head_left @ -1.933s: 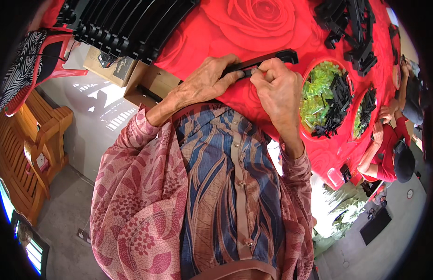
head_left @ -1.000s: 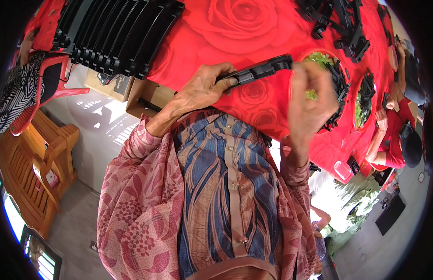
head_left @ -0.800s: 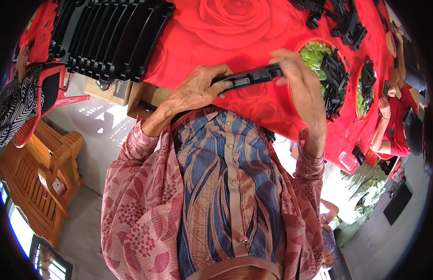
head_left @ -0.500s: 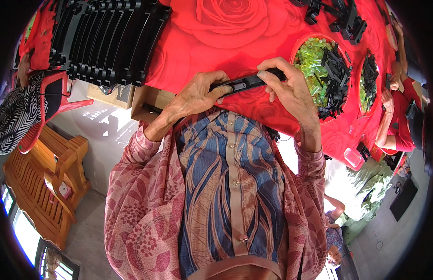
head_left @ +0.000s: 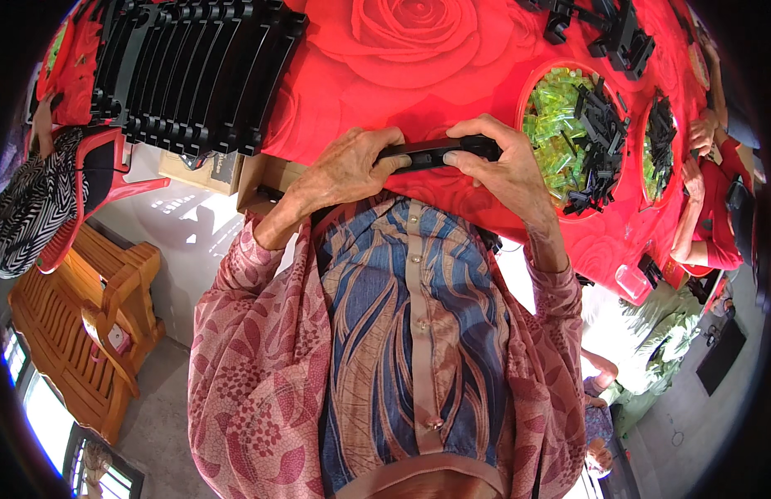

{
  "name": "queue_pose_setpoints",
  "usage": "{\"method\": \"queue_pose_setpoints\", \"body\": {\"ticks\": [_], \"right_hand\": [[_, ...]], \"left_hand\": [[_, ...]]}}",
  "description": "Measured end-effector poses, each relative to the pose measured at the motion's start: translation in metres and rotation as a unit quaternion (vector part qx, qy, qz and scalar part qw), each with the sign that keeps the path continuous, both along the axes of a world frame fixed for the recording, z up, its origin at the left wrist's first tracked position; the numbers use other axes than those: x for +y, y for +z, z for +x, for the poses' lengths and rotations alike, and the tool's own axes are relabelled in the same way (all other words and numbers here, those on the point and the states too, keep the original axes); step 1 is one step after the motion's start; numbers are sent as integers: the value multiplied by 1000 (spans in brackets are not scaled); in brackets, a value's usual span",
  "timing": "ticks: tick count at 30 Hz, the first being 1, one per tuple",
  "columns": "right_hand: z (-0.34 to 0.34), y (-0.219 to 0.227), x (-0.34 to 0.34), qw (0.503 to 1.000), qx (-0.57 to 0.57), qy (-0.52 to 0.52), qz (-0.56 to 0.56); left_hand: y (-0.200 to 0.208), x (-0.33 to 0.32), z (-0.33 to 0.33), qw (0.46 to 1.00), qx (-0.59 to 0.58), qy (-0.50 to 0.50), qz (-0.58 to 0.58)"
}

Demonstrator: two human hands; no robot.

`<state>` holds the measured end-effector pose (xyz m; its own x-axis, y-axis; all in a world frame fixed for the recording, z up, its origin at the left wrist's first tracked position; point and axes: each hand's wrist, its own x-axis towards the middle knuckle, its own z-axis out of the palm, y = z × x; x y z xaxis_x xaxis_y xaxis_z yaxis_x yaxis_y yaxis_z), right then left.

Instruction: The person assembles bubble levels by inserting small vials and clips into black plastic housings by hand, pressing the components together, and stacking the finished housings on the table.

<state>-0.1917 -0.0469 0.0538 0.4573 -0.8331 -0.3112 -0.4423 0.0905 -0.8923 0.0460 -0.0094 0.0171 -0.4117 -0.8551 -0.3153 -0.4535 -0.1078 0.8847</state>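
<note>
Between my two hands, just above the near edge of the table, is a long black plastic piece (head_left: 428, 153) with rounded ends. My left hand (head_left: 352, 169) is closed on its left end, thumb on the near side. At the other end, my right hand (head_left: 502, 165) pinches it between thumb and curled fingers. The piece lies nearly level, its narrow side showing. To the right of my right hand stands a red basin (head_left: 525, 90) holding small yellow-green clear pieces (head_left: 553, 125) and small black strips (head_left: 600, 133).
A row of long black plastic parts (head_left: 198, 75) covers the table's left side on the red rose-patterned cloth (head_left: 344, 83). More black parts (head_left: 614, 37) lie far right. A second basin (head_left: 658, 150) is near a co-worker's hand (head_left: 691, 179). Below left are cardboard boxes (head_left: 194, 173) and a wooden bench (head_left: 86, 333).
The black piece has been turned from a right-end-up slant to nearly level, and its recessed face no longer shows. My right hand has shifted slightly down and left with it.
</note>
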Motion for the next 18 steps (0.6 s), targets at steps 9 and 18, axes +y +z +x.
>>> {"method": "queue_pose_setpoints", "body": {"ticks": [9,18], "right_hand": [[6,8,-10,974,147,114,-130],[15,8,-17,947,219,177,-152]], "left_hand": [[9,-6,0,999,-41,-16,17],[3,-7,1,999,-25,-20,19]]}}
